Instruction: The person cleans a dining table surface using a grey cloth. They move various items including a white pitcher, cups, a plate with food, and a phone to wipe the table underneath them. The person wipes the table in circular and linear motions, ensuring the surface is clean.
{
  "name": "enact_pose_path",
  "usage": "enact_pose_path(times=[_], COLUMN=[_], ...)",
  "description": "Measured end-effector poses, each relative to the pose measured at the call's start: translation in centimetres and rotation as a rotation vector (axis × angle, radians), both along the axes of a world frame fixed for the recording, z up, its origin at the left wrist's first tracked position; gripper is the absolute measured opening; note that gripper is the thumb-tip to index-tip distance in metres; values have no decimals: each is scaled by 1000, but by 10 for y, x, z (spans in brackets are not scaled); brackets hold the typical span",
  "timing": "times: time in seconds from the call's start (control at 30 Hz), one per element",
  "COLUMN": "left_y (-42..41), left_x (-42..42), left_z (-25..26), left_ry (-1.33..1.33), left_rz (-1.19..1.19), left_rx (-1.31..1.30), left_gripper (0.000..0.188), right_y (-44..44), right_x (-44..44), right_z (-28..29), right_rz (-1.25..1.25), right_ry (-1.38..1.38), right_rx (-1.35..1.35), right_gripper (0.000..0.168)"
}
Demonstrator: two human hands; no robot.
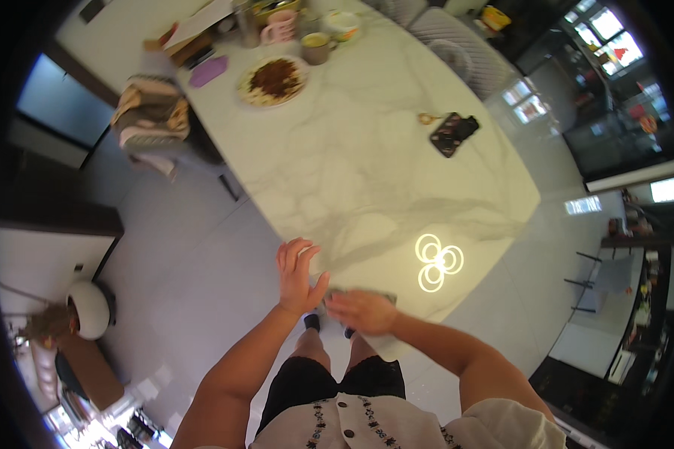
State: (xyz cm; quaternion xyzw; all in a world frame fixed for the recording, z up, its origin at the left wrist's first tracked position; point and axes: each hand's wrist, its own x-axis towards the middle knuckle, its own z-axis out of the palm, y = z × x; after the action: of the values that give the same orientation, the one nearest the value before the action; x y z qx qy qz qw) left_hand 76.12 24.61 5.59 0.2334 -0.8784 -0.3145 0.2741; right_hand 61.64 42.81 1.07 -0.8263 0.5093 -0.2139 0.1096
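My left hand [300, 278] is raised by the near left edge of the marble-patterned table [348, 168], fingers apart and holding nothing. Beside it, my right hand [362, 311] lies palm down, slightly blurred, over a flat greyish thing [390, 296] at the table's near edge; whether the fingers grip it is hidden. Farther right on the tabletop lies a dark patterned phone or case [449, 134] with a gold-coloured ring [426, 118] next to it. A plate of food [274, 81] with dark brown topping sits at the far left.
Behind the plate stand a pink mug [281, 27], a grey cup [315, 49], a bowl [342, 25] and a purple mat [208, 71]. A clothes-draped chair [151, 118] is at the left; a padded grey seat [460, 45] borders the far right side. A ring-shaped lamp reflects on the tabletop.
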Motion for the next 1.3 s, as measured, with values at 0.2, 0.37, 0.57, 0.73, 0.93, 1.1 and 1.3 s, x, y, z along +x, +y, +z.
enact_pose_path(times=[0.2, 0.37, 0.57, 0.73, 0.93, 1.1, 1.3], left_y=[10, -7, 7, 12, 14, 14, 15], left_x=[-146, -223, -228, -238, -241, -240, -236], left_z=[-39, -78, -69, -57, -50, -48, -50], left_ry=[-346, -552, -735, -760, -721, -719, -694], left_rz=[-55, 367, 468, 456, 428, 421, 425], left_rx=[-196, -259, -254, -265, -243, -195, -163], left_gripper=[55, 61, 67, 67, 69, 72, 74], right_y=[108, 118, 129, 94, -4, -101, -249], right_x=[-73, -242, -424, -545, -564, -580, -591], right_z=[11, 4, -18, -31, -31, -18, -36], right_rz=[-121, -581, -1141, -1454, -1126, -797, -704], right_ry=[-10, 87, 215, 193, 171, 225, 283], right_rx=[98, 42, -13, 33, -76, -68, -44], right_gripper=[42, 57, 51, 48, 47, 50, 52])
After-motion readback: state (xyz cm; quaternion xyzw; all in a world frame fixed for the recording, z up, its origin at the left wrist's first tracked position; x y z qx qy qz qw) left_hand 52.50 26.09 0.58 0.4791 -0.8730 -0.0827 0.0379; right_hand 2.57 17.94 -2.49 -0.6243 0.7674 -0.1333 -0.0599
